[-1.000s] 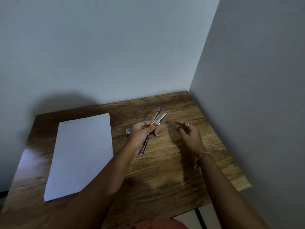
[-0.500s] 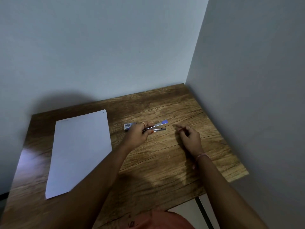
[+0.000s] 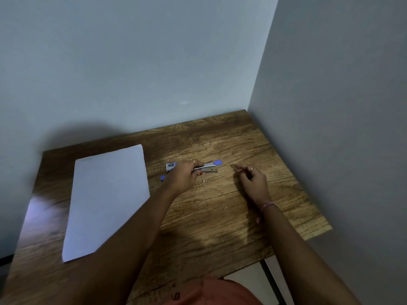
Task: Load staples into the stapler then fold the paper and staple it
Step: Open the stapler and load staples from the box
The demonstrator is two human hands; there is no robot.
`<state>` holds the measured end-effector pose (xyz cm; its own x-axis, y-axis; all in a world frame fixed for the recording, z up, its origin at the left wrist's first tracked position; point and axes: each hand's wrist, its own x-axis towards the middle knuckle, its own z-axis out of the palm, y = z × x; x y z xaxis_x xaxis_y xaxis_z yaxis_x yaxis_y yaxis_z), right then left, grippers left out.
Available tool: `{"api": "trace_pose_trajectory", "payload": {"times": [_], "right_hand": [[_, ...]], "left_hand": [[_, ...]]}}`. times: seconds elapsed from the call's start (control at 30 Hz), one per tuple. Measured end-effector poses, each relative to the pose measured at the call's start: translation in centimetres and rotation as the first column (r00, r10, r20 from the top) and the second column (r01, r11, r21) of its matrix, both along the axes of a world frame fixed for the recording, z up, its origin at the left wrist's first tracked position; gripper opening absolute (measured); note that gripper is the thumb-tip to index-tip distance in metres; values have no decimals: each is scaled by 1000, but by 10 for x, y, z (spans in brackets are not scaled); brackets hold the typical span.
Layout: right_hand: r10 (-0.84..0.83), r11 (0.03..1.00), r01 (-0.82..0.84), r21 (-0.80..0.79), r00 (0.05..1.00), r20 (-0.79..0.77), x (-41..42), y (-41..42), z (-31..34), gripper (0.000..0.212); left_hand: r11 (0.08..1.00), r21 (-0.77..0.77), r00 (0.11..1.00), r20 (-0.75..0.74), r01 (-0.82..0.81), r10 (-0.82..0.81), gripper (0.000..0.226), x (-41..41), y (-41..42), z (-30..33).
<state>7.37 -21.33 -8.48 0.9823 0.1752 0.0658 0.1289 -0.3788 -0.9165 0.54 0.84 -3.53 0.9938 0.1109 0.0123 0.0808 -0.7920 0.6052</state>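
Stapler [image 3: 208, 168] gaping, gripped by left hand [image 3: 184, 176] | right hand [image 3: 253, 179] loosely curled, empty

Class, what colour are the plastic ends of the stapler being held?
Blue-violet, on a silver metal stapler gripped by the left hand; seen in the head view.

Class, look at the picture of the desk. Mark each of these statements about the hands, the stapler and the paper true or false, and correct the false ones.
1. The left hand grips the stapler. True.
2. The paper is folded in half. False: it lies flat and unfolded.
3. The right hand holds the paper. False: it is apart from the paper, to the right of the stapler.
4. The paper lies on the left part of the table. True.
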Motion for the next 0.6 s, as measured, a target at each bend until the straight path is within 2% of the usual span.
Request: {"api": "trace_pose_trajectory", "payload": {"times": [0.1, 0.17, 0.2, 0.23, 0.27, 0.3, 0.33, 0.37, 0.4, 0.5, 0.6], "right_hand": [[-3, 1000, 4, 10, 1000, -23, 0, 0, 0, 20], [-7, 1000, 7, 23, 999, -32, 1, 1, 1, 20], [-9, 999, 10, 32, 999, -34, 1, 2, 2, 20], [-13, 999, 15, 39, 999, -41, 1, 4, 4, 20], [-16, 999, 19, 46, 998, -54, 0, 6, 6, 19], [-9, 998, 13, 58, 997, -71, -1, 8, 10, 19], [13, 997, -7, 76, 996, -91, -3, 10, 15, 19], [53, 994, -42, 99, 993, -110, -6, 14, 20, 20], [99, 989, -82, 123, 986, -135, -9, 18, 25, 20], [250, 943, -159, 292, 919, -305, -21, 37, 39, 15], [425, 857, -192, 478, 788, -446, -34, 57, 53, 17]], "left_hand": [[995, -71, 996, 57, -64, 68, 28, 0, 1, -2], [955, -252, 979, 86, -156, 183, 24, 1, -1, 2], [893, -397, 966, 54, -211, 252, 23, 2, -2, 4], [783, -565, 951, -10, -261, 309, 23, 3, -1, 6], [617, -730, 937, -88, -292, 339, 24, 3, -1, 8], [409, -863, 929, -160, -296, 335, 24, 4, -1, 11], [199, -939, 925, -211, -281, 315, 22, 4, -1, 13], [33, -963, 922, -246, -267, 298, 20, 4, -1, 16], [-84, -962, 918, -274, -260, 288, 19, 4, 0, 18], [-322, -915, 901, -337, -244, 274, 16, 6, -4, 20], [-449, -868, 887, -364, -213, 282, 15, 8, -11, 22]]}}
